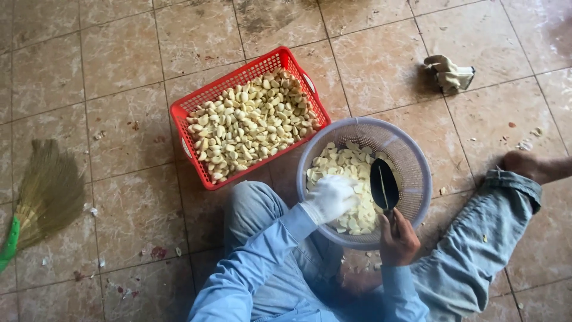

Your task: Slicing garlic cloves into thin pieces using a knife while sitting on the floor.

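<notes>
A person in a light blue shirt and jeans sits on a tiled floor [119,71], seen from above, the torso and head cut off by the lower edge. The left hand [330,198], in a white glove, reaches into a round grey strainer basket [417,161] and lies on the heap of peeled garlic cloves [342,167]; whether its fingers close on any clove cannot be told, as the glove hides them. The bare right hand [398,238] is clenched around the handle of one dark knife [384,185], its broad blade pointing up over the cloves; the handle itself is hidden in the fist. The basket rests on the floor between the person's legs, its near rim covered by both hands. One bare foot [524,164] shows at the right, beyond a rolled trouser cuff. Just past the grey basket, touching or nearly touching its rim, stands one red rectangular plastic basket [196,104], filled with more peeled garlic [250,122], too many to count. At the far left lies one straw broom [44,194] with a green handle, partly cut off by the edge. Farthest off, at the upper right, lies one crumpled pale glove [450,73]. Small scraps of garlic skin dot the tiles.
</notes>
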